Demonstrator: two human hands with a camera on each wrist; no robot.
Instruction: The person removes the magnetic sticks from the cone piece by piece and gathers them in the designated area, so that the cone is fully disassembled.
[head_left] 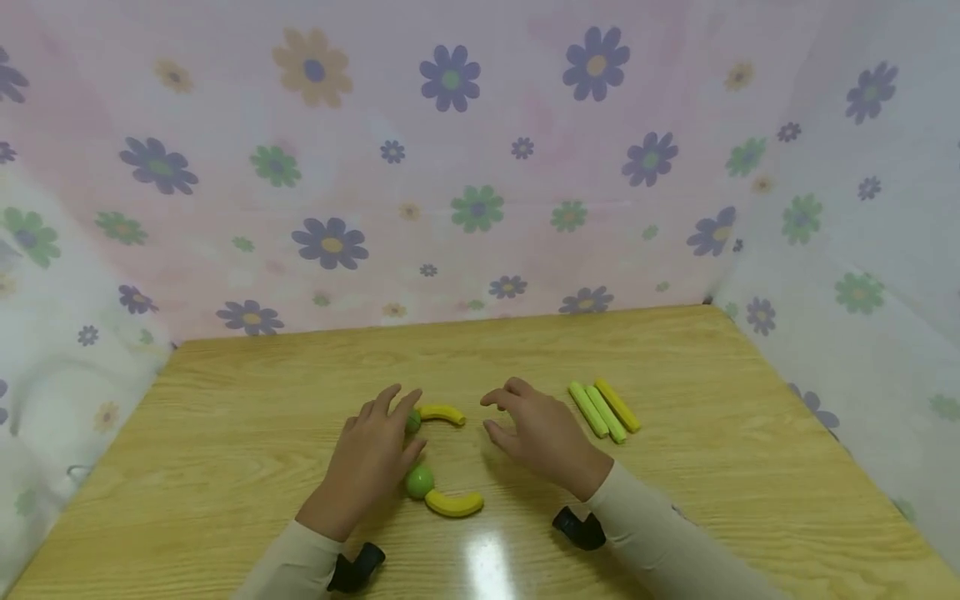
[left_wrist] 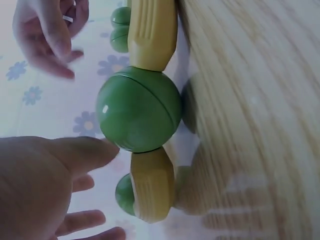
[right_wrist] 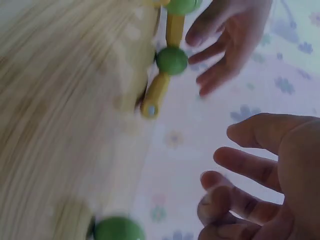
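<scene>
My left hand (head_left: pixel 367 454) hovers over the left side of a chain of green balls and yellow rods, its fingers spread and partly hiding it. In the left wrist view the thumb tip is at the edge of a green ball (left_wrist: pixel 140 110); whether they touch I cannot tell. Yellow rods (left_wrist: pixel 152 35) join the ball on two sides. In the head view a curved yellow rod (head_left: pixel 454 503) meets the nearer green ball (head_left: pixel 420 481), and another curved rod (head_left: pixel 442 413) meets the farther ball (head_left: pixel 413 421). My right hand (head_left: pixel 547 433), fingers loosely bent, holds nothing to the right of the chain.
Right of my right hand lie two light green sticks (head_left: pixel 588 410) and a yellow stick (head_left: pixel 617 405), side by side on the wooden table (head_left: pixel 712 467). A flower-printed cloth (head_left: pixel 480 167) hangs behind and at the sides.
</scene>
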